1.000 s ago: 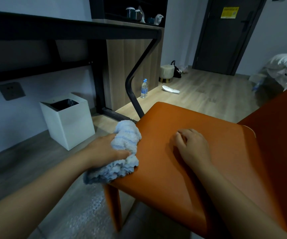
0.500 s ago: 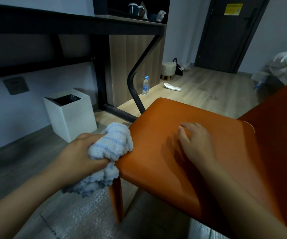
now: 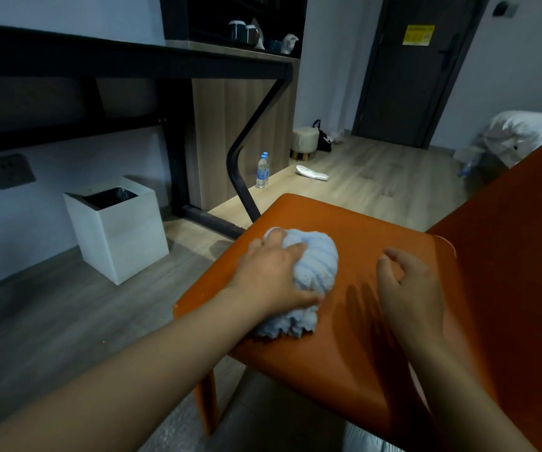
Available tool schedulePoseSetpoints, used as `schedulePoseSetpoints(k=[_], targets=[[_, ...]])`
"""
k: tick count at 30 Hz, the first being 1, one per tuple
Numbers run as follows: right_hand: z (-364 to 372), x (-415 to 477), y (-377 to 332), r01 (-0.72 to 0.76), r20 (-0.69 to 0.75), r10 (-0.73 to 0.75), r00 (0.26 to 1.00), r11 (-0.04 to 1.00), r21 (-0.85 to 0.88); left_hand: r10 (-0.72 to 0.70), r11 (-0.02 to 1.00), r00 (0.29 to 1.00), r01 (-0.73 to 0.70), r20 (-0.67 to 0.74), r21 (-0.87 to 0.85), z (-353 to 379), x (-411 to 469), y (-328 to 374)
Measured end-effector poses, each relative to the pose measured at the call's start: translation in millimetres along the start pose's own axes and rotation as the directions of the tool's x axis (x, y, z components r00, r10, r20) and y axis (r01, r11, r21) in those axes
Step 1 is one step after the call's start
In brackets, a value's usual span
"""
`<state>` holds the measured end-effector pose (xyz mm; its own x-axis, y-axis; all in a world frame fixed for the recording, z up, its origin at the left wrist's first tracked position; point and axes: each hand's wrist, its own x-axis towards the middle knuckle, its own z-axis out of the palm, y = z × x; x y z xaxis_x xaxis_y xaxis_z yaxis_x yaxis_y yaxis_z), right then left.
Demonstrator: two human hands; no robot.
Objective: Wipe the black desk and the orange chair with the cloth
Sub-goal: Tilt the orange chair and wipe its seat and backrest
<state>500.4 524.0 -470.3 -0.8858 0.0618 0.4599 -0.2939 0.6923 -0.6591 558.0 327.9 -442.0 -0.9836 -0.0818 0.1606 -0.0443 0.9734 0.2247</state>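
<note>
Bunched pale-blue cloth [image 3: 308, 269] on orange chair [image 3: 344, 353] seat, black desk [image 3: 100, 60] behind.

Dim room with pale walls [image 3: 334, 60] and a wood-plank floor [image 3: 377, 177]. A dark door [image 3: 406, 79] with a yellow notice [image 3: 418, 34] stands at the far end. A wood-panelled cabinet [image 3: 230, 125] carries a dark shelf [image 3: 240, 14] of small items. On the floor: a white bin [image 3: 122, 236], a water bottle [image 3: 262, 171], a round stool [image 3: 304, 141]. A dark socket [image 3: 8, 170] sits on the left wall; white bedding [image 3: 524, 132] lies at right.

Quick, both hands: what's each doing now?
Left hand: grips the blue cloth on the orange chair seat.
Right hand: loosely curled, holding nothing.
</note>
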Motion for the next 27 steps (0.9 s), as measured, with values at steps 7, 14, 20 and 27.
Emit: schedulePoseSetpoints(k=[7,14,20,27], targets=[[7.1,-9.9,-6.2,0.008,0.081,-0.01,0.997,1.0,0.016,-0.134,0.989,0.991,0.133,-0.004,-0.071,-6.7,-12.7,-46.5],[19.3,-22.0,-23.2,0.034,0.154,-0.042,0.987,0.998,0.057,-0.262,0.943,0.964,0.245,-0.044,-0.226,-13.2,-48.7,-96.4],[27.9,-31.6,-38.6,0.054,0.177,-0.071,0.982,0.994,0.097,-0.372,0.871,0.927,0.329,-0.053,-0.366,-7.4,-76.9,-127.3],[26.7,-40.7,-44.0,0.068,0.186,-0.085,0.979,0.993,0.097,-0.39,0.831,0.918,0.319,-0.068,-0.455,-0.5,-89.3,-137.5]])
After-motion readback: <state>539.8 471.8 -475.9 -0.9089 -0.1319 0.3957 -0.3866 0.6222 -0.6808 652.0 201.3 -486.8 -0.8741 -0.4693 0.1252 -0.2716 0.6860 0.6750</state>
